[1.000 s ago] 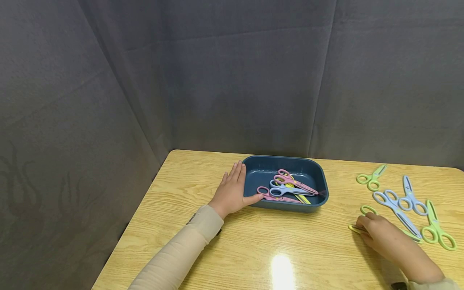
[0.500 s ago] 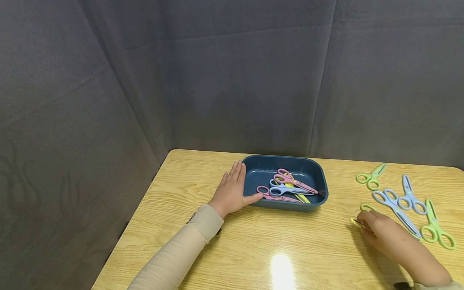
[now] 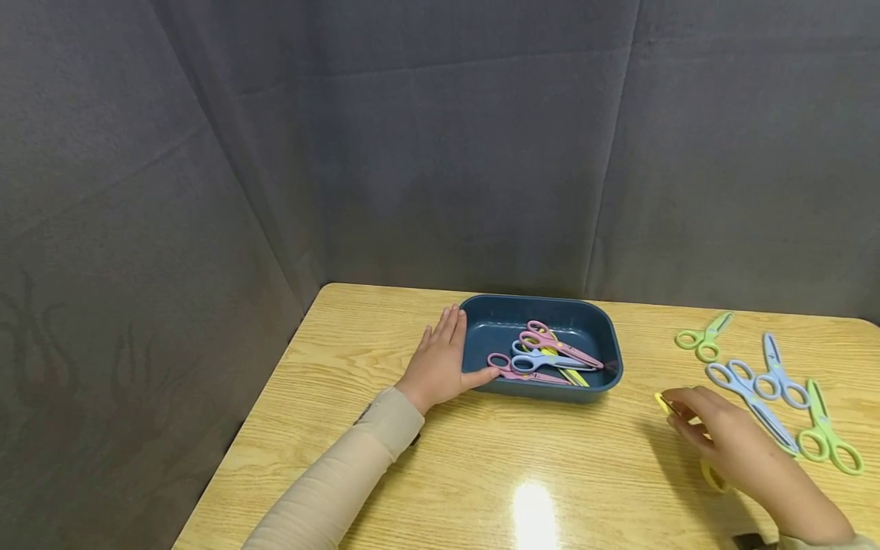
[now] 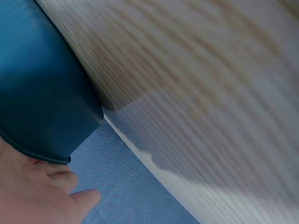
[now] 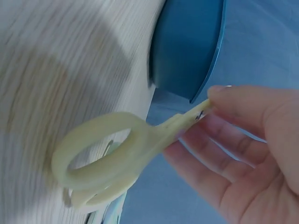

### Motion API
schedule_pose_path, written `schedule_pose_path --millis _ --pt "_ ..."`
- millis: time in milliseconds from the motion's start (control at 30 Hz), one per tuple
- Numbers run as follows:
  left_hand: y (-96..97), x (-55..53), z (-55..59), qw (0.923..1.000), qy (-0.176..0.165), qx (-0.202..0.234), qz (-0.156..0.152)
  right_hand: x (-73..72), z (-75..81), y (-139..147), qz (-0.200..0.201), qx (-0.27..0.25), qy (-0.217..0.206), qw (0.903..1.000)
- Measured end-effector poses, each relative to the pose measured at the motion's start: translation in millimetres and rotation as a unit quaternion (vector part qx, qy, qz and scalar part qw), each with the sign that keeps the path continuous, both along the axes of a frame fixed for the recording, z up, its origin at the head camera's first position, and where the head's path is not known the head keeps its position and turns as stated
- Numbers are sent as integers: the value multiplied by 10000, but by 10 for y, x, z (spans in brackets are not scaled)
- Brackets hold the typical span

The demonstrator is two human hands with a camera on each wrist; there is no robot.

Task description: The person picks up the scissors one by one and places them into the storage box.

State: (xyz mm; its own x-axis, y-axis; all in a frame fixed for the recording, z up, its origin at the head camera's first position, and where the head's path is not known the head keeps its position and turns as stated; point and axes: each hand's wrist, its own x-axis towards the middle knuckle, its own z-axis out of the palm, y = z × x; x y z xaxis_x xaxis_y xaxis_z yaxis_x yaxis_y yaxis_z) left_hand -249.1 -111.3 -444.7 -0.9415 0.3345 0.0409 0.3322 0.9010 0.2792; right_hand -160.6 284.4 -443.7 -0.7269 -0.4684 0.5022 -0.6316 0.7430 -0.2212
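1. Head view, 12 o'clock pointing straight away from me: dark grey cloth (image 3: 447,153) hangs from 9 round past 12.
2. Below it spreads the wooden table (image 3: 467,489) I work at.
3. Near its 12 o'clock edge sits a navy tray (image 3: 591,393), with pink scissors (image 3: 562,348), blue scissors (image 3: 550,360) and something yellow, partly hidden, heaped inside.
4. Toward 3 and 4 o'clock from it lie loose blue scissors (image 3: 756,401) and loose green scissors (image 3: 825,429).
5. My right hand (image 3: 736,451) is at the tray's 4 o'clock, well apart from it, thumb and fingers pinching blades.
6. My left hand (image 3: 440,363) rests at the tray's 9 o'clock end, fingers straight against it, thumb by the near rim.
7. Those pinched blades belong to yellow scissors (image 5: 156,135), loops toward 5 o'clock from my fingertips and seemingly clear of the wood. I'd call this the carrying step; next calls for swinging toward 10 o'clock, over the rim, then loosening my pinch, left hand steadying.
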Motion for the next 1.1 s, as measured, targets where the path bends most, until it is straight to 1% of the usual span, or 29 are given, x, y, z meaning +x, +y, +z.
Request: schedule_pose_path --millis 167,367,467,600,800,1100 --pt "6 -7 -1 10000 14 -24 -18 1 67 -70 -164 -161 -283 9993" --pt "8 -15 -7 10000 13 -51 15 12 180 -151 -521 -500 -385 9966" --pt "6 -13 -2 10000 22 -60 19 27 225 -190 -658 -782 -335 9942" --pt "3 -5 9 10000 0 -40 5 29 275 -236 -734 -1123 -176 9908" --pt "8 2 18 10000 -16 -7 14 5 348 -281 -845 -1456 -119 9857" --pt "9 3 22 10000 -6 -50 6 -50 472 -453 -766 -1925 238 9780"
